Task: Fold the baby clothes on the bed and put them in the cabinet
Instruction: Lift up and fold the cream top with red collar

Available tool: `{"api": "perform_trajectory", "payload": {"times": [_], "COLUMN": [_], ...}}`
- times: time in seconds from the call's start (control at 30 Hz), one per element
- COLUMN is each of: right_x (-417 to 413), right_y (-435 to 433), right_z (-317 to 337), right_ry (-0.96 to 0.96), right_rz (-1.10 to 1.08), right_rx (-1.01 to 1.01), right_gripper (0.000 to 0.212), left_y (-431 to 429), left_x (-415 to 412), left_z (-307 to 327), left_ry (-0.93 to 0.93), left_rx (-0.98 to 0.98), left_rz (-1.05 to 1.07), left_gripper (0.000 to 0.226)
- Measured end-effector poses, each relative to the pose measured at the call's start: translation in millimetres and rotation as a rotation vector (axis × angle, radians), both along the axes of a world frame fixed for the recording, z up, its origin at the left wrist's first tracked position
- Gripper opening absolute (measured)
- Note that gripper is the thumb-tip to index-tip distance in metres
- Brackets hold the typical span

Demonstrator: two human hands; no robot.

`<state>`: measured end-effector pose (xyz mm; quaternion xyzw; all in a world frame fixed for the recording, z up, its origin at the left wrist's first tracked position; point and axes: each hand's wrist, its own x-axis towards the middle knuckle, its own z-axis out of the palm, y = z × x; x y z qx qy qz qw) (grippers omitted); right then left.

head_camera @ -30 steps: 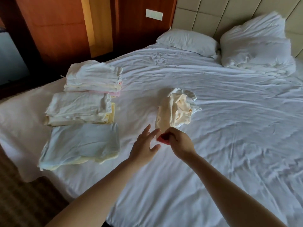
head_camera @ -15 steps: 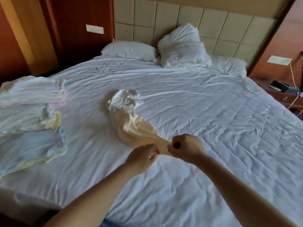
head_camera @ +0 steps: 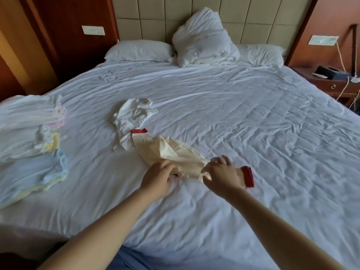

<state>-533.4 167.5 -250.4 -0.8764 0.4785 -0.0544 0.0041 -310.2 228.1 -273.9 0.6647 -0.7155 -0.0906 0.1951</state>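
Note:
A cream baby garment with red cuffs (head_camera: 171, 151) lies stretched out on the white bed (head_camera: 253, 133) just in front of me. My left hand (head_camera: 158, 177) grips its near end. My right hand (head_camera: 220, 175) pinches the cloth beside one red cuff (head_camera: 247, 176), its other fingers spread. The other red cuff (head_camera: 139, 131) lies at the far end. A crumpled white baby garment (head_camera: 134, 115) sits behind it. Three piles of folded baby clothes (head_camera: 31, 137) lie along the bed's left side.
Two pillows (head_camera: 140, 50) and a bunched white duvet (head_camera: 204, 45) lie at the headboard. A wooden nightstand (head_camera: 331, 82) with a dark box and cables stands at the right. Wooden wall panels rise at the left.
The cream garment has been pulled nearer and spread lengthwise, away from the white one. My right hand moved right, baring a red cuff. The view shifted right.

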Motion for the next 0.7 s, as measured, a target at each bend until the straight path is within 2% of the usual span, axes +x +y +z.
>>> {"api": "perform_trajectory", "payload": {"times": [0.13,0.3,0.43,0.53,0.6,0.7], "right_x": [36,57,68,71,70,65], "right_y": [11,10,9,8,6,3], "right_z": [-7,-21,-30,-28,-17,7], "right_ry": [-0.195,-0.217,-0.238,-0.324,-0.43,-0.714], "right_rz": [-0.003,-0.106,-0.171,-0.205,-0.229,-0.163], "right_rx": [0.122,0.134,0.099,0.124,0.222,0.372], "right_gripper": [0.038,0.044,0.032,0.025,0.022,0.028], "left_y": [3,0,-5,-11,-12,-5], "left_x": [21,46,60,63,61,58], "left_z": [0,-10,-24,-25,-19,-1], "left_ry": [-0.024,-0.075,-0.063,-0.024,0.023,0.168], "left_rx": [-0.058,-0.08,-0.091,-0.101,-0.101,-0.127], "left_rz": [0.083,0.128,0.158,0.182,0.195,0.222], "left_gripper": [0.051,0.04,0.029,0.017,0.009,0.012]}}
